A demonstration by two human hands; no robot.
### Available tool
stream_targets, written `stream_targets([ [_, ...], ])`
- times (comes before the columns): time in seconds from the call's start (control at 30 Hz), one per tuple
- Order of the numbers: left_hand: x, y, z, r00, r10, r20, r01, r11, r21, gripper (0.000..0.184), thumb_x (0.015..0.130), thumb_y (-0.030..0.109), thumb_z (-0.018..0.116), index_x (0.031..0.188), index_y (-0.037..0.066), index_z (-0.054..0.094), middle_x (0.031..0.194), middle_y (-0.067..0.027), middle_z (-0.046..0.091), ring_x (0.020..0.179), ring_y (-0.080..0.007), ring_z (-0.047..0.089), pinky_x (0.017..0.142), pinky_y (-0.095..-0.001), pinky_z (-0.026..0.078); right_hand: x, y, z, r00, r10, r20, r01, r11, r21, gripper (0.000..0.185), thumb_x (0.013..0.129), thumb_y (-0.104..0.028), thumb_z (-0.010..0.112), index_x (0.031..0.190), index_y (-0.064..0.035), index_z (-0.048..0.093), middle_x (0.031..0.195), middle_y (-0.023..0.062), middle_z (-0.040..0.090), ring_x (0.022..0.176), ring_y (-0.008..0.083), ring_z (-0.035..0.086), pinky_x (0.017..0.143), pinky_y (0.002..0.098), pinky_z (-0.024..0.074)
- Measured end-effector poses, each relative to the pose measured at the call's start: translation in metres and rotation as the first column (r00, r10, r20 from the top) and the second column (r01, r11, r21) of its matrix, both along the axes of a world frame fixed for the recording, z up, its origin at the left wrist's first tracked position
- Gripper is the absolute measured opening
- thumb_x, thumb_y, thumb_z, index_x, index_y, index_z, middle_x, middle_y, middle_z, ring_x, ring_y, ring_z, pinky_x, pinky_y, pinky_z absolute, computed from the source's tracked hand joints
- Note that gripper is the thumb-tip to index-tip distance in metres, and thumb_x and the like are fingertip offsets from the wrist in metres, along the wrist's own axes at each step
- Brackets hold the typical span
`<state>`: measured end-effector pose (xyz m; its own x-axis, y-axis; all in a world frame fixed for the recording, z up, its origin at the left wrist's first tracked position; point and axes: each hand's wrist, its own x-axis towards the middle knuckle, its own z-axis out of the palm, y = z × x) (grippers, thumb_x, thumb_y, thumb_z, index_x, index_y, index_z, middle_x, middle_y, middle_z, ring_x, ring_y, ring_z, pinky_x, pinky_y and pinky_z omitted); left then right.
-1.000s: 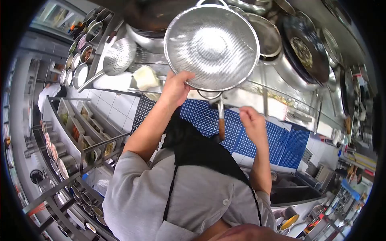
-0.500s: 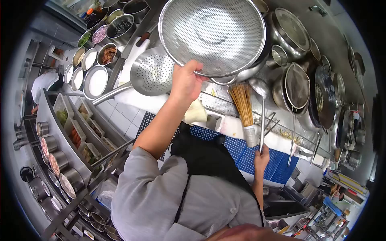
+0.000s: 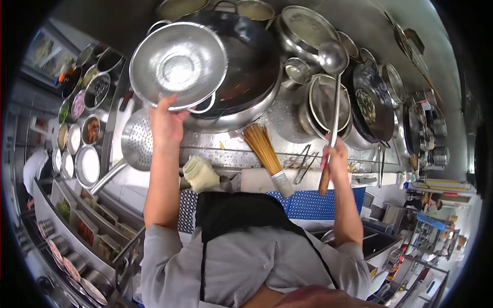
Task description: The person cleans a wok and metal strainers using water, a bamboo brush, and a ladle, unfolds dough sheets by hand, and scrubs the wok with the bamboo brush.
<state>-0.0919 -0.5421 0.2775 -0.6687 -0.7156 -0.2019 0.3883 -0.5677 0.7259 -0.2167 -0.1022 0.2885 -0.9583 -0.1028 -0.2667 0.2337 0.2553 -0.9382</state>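
Observation:
My left hand (image 3: 167,126) is closed on the near rim of a round metal colander (image 3: 178,66), which is held up beside and partly over a large dark wok (image 3: 241,66). In my right hand (image 3: 336,158) is a steel ladle (image 3: 336,97), gripped by its handle near the wooden end. The ladle's bowl points away from me, above the strainer (image 3: 328,102) that rests on a pot. A perforated skimmer (image 3: 137,141) lies to the left of my left forearm. Between my hands lies a bamboo wok brush (image 3: 263,154).
A folded cloth (image 3: 201,173) lies at the counter's front edge, near metal tongs (image 3: 304,167). To the right stands another wok (image 3: 368,102) with food scraps. Several ingredient containers (image 3: 87,167) line the left side. A person (image 3: 35,172) stands at the far left.
The colander has moved left and away from my body, uncovering the large wok. My right hand has raised the ladle from beside the brush toward the pots. The view has shifted.

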Motion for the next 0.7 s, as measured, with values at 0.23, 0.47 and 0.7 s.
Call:
stream_targets([
  [0.23,-0.042,0.014,0.01,0.993,-0.013,0.119,0.023,0.996,-0.083,0.047,0.088,0.001,0.055,0.134,-0.004,0.042,0.123,-0.0204,0.058,0.103,-0.0371,0.067,0.08,-0.0506,0.063,-0.188,-0.033,0.04,0.942,0.201,-0.269,-0.146,0.966,0.211,0.012,0.086,-0.006,0.059,0.093,0.0036,0.059,0.061,0.0078,0.057,0.041,0.0183,0.053,0.038,0.0343,0.0434],
  [0.47,-0.069,0.014,0.002,0.978,-0.074,0.196,0.084,0.996,-0.043,0.047,0.088,0.001,0.054,0.132,-0.004,0.039,0.122,-0.0229,0.056,0.101,-0.0394,0.066,0.078,-0.0503,0.065,-0.299,-0.079,0.022,0.966,0.238,0.1,-0.219,0.961,-0.169,0.02,0.097,-0.011,0.056,0.079,-0.0019,0.055,0.062,0.0037,0.054,0.046,0.015,0.052,0.044,0.0303,0.0474],
  [0.7,-0.117,-0.004,-0.03,0.979,-0.099,0.176,0.087,0.994,0.073,0.037,0.091,-0.001,0.047,0.126,-0.013,0.043,0.124,-0.0293,0.054,0.105,-0.0436,0.064,0.08,-0.0547,0.064,-0.25,-0.088,0.062,0.745,0.552,0.374,0.231,0.312,-0.921,0.026,0.105,-0.015,0.047,0.116,0.0088,0.043,0.072,0.0027,0.051,0.052,0.0111,0.05,0.045,0.0237,0.0469],
])
